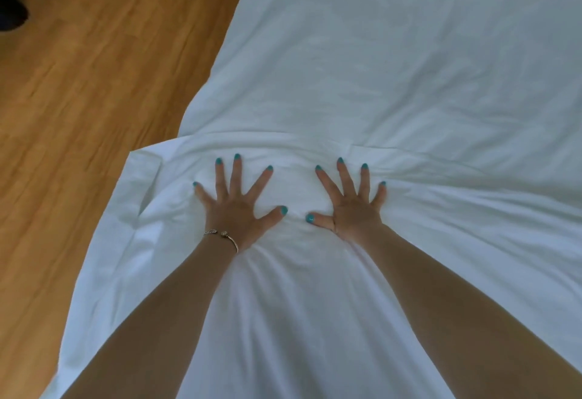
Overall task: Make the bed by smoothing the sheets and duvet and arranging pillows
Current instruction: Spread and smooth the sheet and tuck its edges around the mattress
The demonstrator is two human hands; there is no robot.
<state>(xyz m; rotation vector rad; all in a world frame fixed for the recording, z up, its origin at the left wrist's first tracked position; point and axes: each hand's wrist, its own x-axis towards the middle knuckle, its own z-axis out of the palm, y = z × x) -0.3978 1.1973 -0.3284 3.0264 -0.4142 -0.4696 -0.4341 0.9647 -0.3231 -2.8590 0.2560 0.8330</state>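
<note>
Both forearms ran up from the bottom edge of the view, bare, and ended in hands laid flat on white bedding. Each hand was released, grasping nothing: the left hand (pixel 234 206) and the right hand (pixel 352 206) lay palm down side by side, fingers straight and spread wide, thumbs pointing toward each other with a small gap between them. A thin bracelet (pixel 225 235) sat on the left wrist.

Spreading the fingers that way seemed meant to cover as much cloth as possible, so that a push would carry the wrinkles along rather than pinch up new ones. The hands pressed on the near layer, which I took for the duvet (pixel 299 304); its far edge lay as a folded ridge just beyond the fingertips, and soft creases fanned out from under the palms toward the camera. Judging by those creases, the smoothing was under way, not finished.

Beyond the ridge the sheet (pixel 378 68) stretched away, flatter, with only faint rumples, and reached the top right of the view. At the left the duvet's corner hung past the bed's side and draped toward the floor.

No pillow showed anywhere in view, so that part of the job could not be judged.

Wood-look flooring (pixel 94 83) in a warm orange-brown filled the left side. Something dark (pixel 11 5) sat at the upper left corner; it was too cut off to name.
</note>
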